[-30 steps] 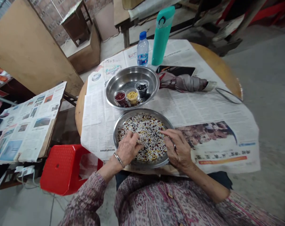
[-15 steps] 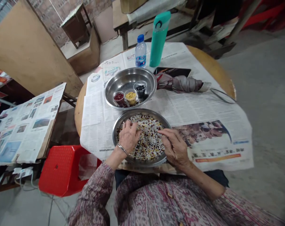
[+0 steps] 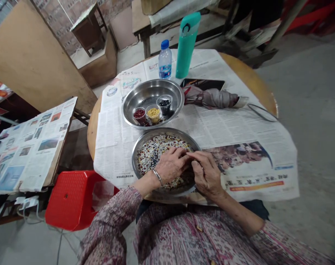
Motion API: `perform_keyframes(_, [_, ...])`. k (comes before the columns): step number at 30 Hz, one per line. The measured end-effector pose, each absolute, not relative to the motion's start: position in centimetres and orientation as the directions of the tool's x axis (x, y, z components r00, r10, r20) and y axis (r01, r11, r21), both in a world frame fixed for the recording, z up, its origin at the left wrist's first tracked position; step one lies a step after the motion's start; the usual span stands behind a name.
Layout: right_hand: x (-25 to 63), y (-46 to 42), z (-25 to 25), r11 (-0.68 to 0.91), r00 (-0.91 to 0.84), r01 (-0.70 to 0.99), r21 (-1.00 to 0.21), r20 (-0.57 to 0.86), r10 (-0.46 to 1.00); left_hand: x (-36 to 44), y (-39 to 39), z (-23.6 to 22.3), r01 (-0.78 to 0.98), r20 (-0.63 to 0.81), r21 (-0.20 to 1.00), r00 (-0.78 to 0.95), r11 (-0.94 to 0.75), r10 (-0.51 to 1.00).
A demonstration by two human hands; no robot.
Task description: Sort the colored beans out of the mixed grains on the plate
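A steel basin (image 3: 136,173) near the table's front edge holds mixed white, yellow, dark red and black beans or grains (image 3: 153,147). Over its right half, my left hand (image 3: 171,165), with a silver bangle at the wrist, has its fingers curled and pressed together. Those fingertips meet the fingers of my right hand (image 3: 207,175), which is bent in a pinch over the basin's right rim. Whatever lies between the fingers is hidden. Just behind, a second steel basin (image 3: 145,92) contains clear cups of red beans (image 3: 139,114), yellow beans (image 3: 153,113) and black beans (image 3: 164,104).
Newspaper (image 3: 109,147) covers the round table. Toward the back stand a water bottle (image 3: 165,60) and a turquoise flask (image 3: 187,48). A folded umbrella (image 3: 211,97) lies beside a dark phone or tablet (image 3: 206,84). A red stool (image 3: 70,198) is at the left.
My left hand has moved right across the basin to meet my right hand, uncovering the grains on the left side. My right hand has barely moved.
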State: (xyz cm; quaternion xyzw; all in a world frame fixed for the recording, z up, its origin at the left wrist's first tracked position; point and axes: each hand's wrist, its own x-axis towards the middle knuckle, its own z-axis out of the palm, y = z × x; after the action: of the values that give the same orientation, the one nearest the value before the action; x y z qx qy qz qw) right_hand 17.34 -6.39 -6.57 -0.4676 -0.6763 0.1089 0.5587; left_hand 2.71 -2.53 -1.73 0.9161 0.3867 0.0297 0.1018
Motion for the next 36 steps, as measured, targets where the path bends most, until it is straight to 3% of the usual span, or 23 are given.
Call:
perform_keyframes(7, [17.4,-6.3,-6.6,0.553,0.045,0.503,-0.664,0.659,0.751,1.3,1.4,-2.1,0.725,0.064,0.074,0.681,-0.684,0.729])
perform_keyframes(13, [17.3,-6.3,-6.5,0.556,0.045,0.498,-0.666,0.660,0.750,-1.2,0.4,-0.5,0.929,0.031,0.010,0.369,-0.369,0.929])
perform_keyframes(16, [17.4,-6.3,-6.6,0.552,0.044,0.501,-0.666,0.657,0.753,-2.4,-1.5,0.0,0.965,-0.002,0.033,0.259,-0.259,0.966])
perform_keyframes(24, [17.5,-6.4,-6.8,0.545,0.034,0.497,-0.676,0.642,0.766,-0.9,-2.3,-1.2,0.964,-0.033,0.206,0.180,-0.169,0.983])
perform_keyframes(29, [17.4,-6.4,-6.6,0.525,0.051,0.502,-0.687,0.630,0.775,1.3,-1.7,-1.4,0.906,-0.040,0.295,0.329,-0.304,0.943])
perform_keyframes(36, [17.5,-6.4,-6.4,0.538,0.036,0.494,-0.683,0.634,0.772,1.4,-5.8,-0.6,0.726,-0.145,0.350,0.667,-0.592,0.731])
